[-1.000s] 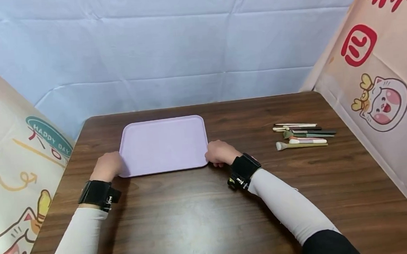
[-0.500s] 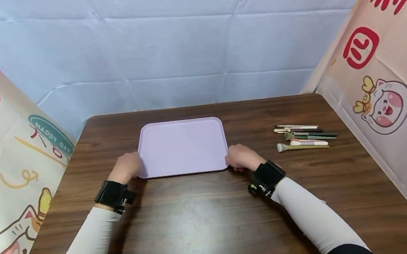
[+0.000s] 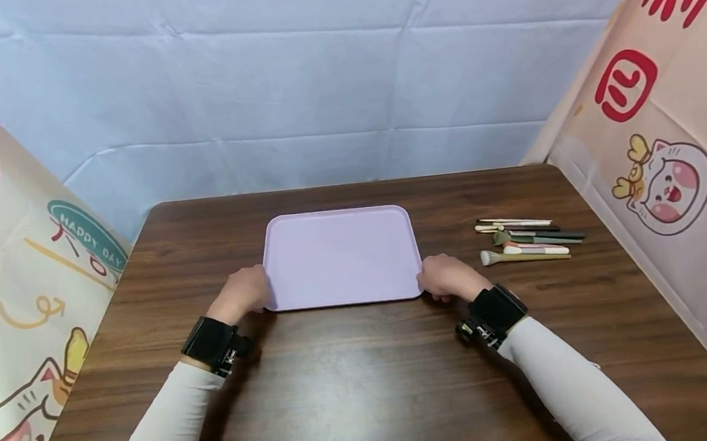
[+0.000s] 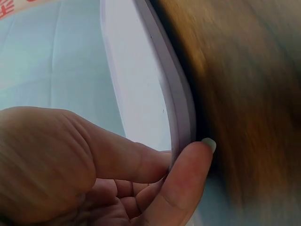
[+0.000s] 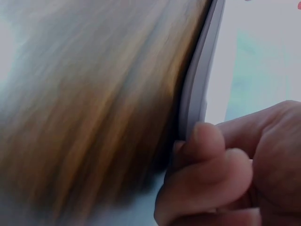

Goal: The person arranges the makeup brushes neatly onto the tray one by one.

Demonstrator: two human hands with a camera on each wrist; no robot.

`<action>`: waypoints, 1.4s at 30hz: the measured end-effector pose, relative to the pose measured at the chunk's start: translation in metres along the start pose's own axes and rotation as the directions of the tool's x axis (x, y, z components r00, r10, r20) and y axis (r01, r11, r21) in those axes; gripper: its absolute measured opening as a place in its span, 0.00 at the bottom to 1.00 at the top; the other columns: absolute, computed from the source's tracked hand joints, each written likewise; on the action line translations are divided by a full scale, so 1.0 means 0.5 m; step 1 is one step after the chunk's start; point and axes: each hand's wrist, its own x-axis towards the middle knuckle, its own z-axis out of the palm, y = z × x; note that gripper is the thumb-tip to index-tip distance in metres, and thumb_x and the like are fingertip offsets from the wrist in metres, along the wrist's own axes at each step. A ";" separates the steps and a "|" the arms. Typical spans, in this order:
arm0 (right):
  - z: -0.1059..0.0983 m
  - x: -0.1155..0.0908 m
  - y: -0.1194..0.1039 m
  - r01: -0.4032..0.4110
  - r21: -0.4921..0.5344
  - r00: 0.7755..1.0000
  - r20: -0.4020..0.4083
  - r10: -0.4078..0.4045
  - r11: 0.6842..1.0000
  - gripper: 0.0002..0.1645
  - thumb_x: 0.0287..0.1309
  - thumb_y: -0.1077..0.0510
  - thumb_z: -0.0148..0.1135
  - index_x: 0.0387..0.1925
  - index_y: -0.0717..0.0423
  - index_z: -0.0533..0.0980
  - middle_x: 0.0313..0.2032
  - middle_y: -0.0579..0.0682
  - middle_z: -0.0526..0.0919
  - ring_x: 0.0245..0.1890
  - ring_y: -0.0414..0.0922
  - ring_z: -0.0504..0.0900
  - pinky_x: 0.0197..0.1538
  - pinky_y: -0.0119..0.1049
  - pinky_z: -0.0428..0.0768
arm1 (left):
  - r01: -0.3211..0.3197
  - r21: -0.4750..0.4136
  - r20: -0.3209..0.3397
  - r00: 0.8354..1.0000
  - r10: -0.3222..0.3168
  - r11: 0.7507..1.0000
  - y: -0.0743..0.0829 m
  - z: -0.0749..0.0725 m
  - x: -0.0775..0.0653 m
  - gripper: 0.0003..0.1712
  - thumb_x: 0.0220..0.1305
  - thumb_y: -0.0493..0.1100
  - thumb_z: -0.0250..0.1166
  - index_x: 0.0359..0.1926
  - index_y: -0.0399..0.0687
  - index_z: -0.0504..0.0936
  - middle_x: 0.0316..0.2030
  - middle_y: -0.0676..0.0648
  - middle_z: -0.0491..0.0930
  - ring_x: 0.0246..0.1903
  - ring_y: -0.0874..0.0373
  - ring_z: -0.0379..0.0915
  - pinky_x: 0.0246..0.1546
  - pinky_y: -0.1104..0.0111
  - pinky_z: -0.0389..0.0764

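Observation:
A shallow lilac tray (image 3: 342, 257) with rounded corners lies near the middle of the table in the head view. My left hand (image 3: 243, 293) grips its near left corner. In the left wrist view, thumb and index finger pinch the tray's rim (image 4: 181, 103), the index finger (image 4: 186, 176) on the outside and underneath. At the opposite near corner, my right hand (image 3: 451, 276) holds the rim with curled fingers. The right wrist view shows those fingers (image 5: 207, 183) bent at the tray's edge (image 5: 200, 84); the thumb's contact is partly hidden.
Several makeup brushes (image 3: 533, 253) lie in a loose group on the wooden table (image 3: 341, 374), to the right of my right hand. A pale cloth (image 3: 293, 87) hangs behind the table, and printed sheets (image 3: 660, 155) stand along both sides.
Both hands have moved to the right together, carrying the tray from the left part of the table toward its middle. The brushes have stayed where they were.

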 end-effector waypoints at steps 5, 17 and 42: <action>-0.005 -0.012 0.022 -0.008 -0.005 1.000 0.003 0.008 1.000 0.22 0.73 0.57 0.44 0.24 0.57 0.76 0.17 0.48 0.77 0.17 0.44 0.78 0.30 0.34 0.74 | -0.004 0.016 0.017 1.000 0.004 1.000 0.023 0.005 0.002 0.19 0.53 0.30 0.69 0.46 0.28 0.76 0.40 0.33 0.82 0.36 0.47 0.78 0.40 0.56 0.83; 0.006 -0.047 0.060 -0.019 -0.019 1.000 -0.002 0.019 1.000 0.18 0.74 0.56 0.45 0.29 0.58 0.75 0.18 0.49 0.78 0.18 0.44 0.78 0.27 0.34 0.73 | -0.019 -0.026 0.038 0.999 0.020 0.999 0.053 0.019 -0.002 0.20 0.55 0.30 0.71 0.48 0.31 0.77 0.37 0.37 0.82 0.33 0.50 0.79 0.37 0.60 0.83; 0.019 -0.081 0.096 -0.024 -0.005 0.999 -0.034 0.023 1.000 0.19 0.74 0.57 0.44 0.26 0.58 0.73 0.18 0.49 0.77 0.18 0.44 0.76 0.28 0.35 0.72 | -0.039 -0.223 0.060 0.997 0.054 0.974 0.077 0.039 -0.019 0.12 0.67 0.33 0.50 0.29 0.42 0.77 0.17 0.46 0.80 0.15 0.60 0.80 0.24 0.68 0.81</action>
